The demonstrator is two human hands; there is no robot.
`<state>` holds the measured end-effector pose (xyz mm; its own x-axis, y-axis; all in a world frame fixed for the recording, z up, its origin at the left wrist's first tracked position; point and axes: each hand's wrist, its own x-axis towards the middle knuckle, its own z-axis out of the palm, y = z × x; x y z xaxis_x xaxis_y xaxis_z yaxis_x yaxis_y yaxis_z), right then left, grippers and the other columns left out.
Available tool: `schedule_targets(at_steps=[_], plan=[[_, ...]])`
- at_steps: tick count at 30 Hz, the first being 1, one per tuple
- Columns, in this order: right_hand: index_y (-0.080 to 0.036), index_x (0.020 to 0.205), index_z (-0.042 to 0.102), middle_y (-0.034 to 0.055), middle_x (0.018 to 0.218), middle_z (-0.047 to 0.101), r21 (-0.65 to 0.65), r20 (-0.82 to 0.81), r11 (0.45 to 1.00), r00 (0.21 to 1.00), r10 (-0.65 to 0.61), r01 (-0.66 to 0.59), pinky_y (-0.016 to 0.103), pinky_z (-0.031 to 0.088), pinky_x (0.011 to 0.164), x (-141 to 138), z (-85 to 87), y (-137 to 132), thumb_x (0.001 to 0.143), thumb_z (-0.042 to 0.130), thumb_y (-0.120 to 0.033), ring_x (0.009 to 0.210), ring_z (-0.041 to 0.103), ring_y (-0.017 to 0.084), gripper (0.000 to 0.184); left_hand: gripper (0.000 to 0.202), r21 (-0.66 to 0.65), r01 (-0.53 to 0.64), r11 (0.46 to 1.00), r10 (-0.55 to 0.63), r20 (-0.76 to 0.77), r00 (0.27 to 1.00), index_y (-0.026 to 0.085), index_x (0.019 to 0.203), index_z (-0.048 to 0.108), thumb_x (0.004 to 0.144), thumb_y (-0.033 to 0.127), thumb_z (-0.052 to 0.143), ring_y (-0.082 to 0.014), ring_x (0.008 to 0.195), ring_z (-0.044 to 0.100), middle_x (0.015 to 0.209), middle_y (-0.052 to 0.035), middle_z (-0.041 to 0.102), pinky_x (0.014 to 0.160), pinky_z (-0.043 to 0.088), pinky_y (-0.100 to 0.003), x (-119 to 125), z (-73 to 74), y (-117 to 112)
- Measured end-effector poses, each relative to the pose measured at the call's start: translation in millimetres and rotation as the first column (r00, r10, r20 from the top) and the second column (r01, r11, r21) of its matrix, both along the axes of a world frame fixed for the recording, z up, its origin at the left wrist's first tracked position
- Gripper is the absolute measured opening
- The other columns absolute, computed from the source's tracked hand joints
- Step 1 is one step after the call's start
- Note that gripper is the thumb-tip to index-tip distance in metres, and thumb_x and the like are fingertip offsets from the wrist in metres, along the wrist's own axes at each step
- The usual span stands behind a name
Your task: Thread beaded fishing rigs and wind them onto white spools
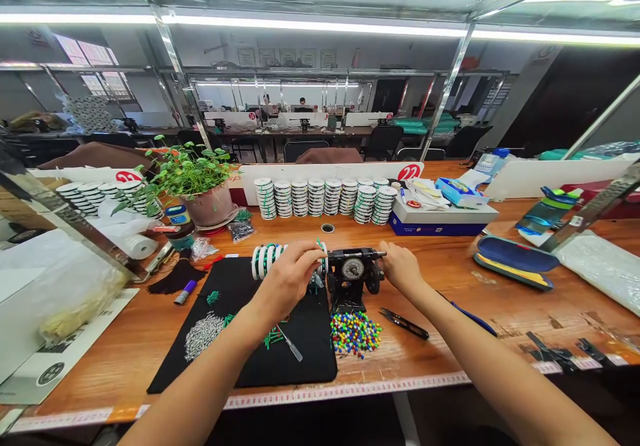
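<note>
Your wood-grained desk (445, 259) carries a black mat (320, 349) on its left half, and a printed measuring tape (380, 385) runs along the front edge. The small black machine with a dial (353, 269) stands at the mat's right edge, between your hands, with a row of white spools (263, 263) reaching out on its left side. Your left hand (293, 274) is at the right end of that row, fingers bent together; you hide the contact, so I cannot tell whether they grip anything. Your right hand (400, 266) is at the machine's right end, fingers curled inward, though what they close on is hidden.

On the mat you have a heap of silvery pieces (204, 335) and some green bits (274, 337). Multicoloured beads (356, 334) lie in front of the machine, with black snips (407, 324) just beside them. Stacked spools (316, 197) line the back against a white partition (320, 174), between a potted plant (207, 206) and a blue-and-white box (440, 222).

Bright tube lights (320, 26) cross overhead among metal posts (453, 86). Beyond, you face more workstations, two distant people and framed sheets (287, 57) on the wall.
</note>
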<state>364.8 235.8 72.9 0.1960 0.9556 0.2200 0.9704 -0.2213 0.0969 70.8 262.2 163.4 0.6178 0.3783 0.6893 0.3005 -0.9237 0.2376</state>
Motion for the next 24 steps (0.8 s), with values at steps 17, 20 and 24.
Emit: schedule_targets(at_steps=[17, 20, 24], plan=[[-0.010, 0.139, 0.050, 0.0198, 0.136, 0.059, 0.529, -0.076, 0.574, 0.639, 0.765, -0.625, 0.050, 0.050, 0.103, -101, 62.1, -17, 0.091, 0.062, -0.012, 0.126, 0.056, 0.031, 0.050, 0.016, -0.264, -0.029, 0.964, -0.006, -0.130, 0.991, 0.021, 0.099, 0.071, 0.090, 0.017, 0.059, -0.0270, 0.101, 0.062, 0.102, -0.0101, 0.069, 0.095, 0.047, -0.042, 19, 24.3, 42], [-0.011, 0.136, 0.054, 0.0187, 0.133, 0.061, 0.540, -0.118, 0.574, 0.620, 0.775, -0.615, 0.048, 0.051, 0.101, -95, 55.7, -9, 0.088, 0.065, -0.008, 0.123, 0.058, 0.030, 0.049, 0.025, -0.208, -0.022, 0.978, 0.007, -0.073, 0.997, 0.022, 0.116, 0.068, 0.093, 0.020, 0.057, -0.0284, 0.108, 0.061, 0.113, -0.0125, 0.068, 0.099, 0.046, -0.045, 9, 8.9, 24], [-0.015, 0.130, 0.059, 0.0146, 0.130, 0.065, 0.489, -0.294, 0.620, 0.554, 0.779, -0.613, 0.044, 0.051, 0.102, -82, 65.9, 2, 0.085, 0.073, -0.012, 0.121, 0.061, 0.026, 0.048, 0.029, -0.294, 0.034, 0.955, -0.041, -0.018, 0.999, 0.023, 0.118, 0.070, 0.091, 0.019, 0.060, -0.0270, 0.112, 0.063, 0.119, -0.0111, 0.070, 0.102, 0.046, -0.043, 8, 5.0, 29]])
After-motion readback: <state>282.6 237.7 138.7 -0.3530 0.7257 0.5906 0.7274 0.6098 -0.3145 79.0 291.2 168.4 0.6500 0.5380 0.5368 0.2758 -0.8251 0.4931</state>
